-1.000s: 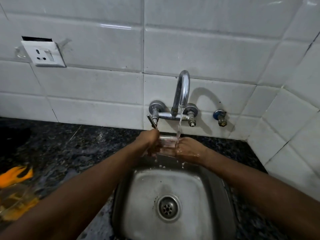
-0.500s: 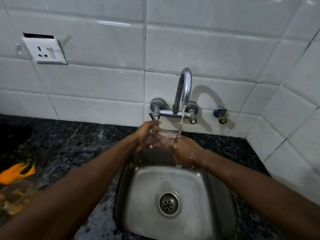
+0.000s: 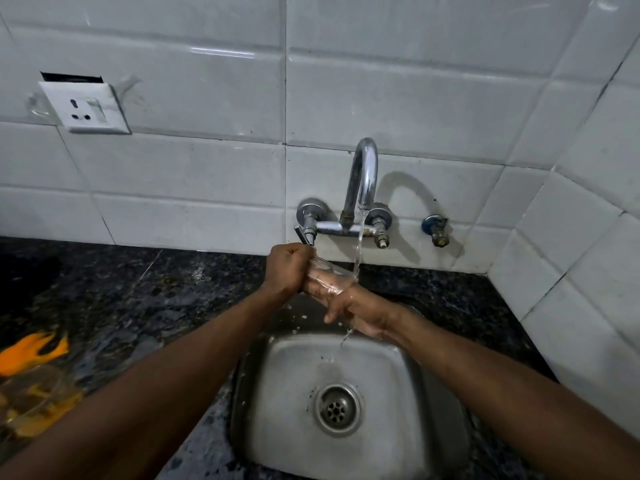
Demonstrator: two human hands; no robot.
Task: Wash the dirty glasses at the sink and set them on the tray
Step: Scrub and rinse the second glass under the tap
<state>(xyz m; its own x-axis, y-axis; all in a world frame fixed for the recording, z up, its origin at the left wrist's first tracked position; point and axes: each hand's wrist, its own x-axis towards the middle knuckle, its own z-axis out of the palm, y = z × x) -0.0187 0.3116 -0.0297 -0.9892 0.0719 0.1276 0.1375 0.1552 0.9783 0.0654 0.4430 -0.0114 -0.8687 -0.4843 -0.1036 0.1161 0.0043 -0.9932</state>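
Observation:
A clear glass (image 3: 331, 274) lies tilted under the running stream from the tap (image 3: 363, 174), above the back of the steel sink (image 3: 349, 452). My left hand (image 3: 286, 269) grips the glass at its closed end. Fingers of my right hand (image 3: 360, 315) reach into the mouth of the glass and show through its wall, while the thumb hangs outside below. Water runs off my right hand into the sink. At the far left an orange tray (image 3: 33, 351) carries a blurred clear glass (image 3: 33, 396).
Dark speckled counter (image 3: 138, 299) surrounds the sink. White tiled walls rise behind and at the right. A wall socket (image 3: 85, 107) sits upper left, and a small valve (image 3: 436, 232) sits right of the tap. The sink drain (image 3: 337, 408) lies open.
The glass has tipped from level to tilted, its closed end raised to the left. My right hand has dropped lower and slid its fingers into the glass. The view shifted slightly downward.

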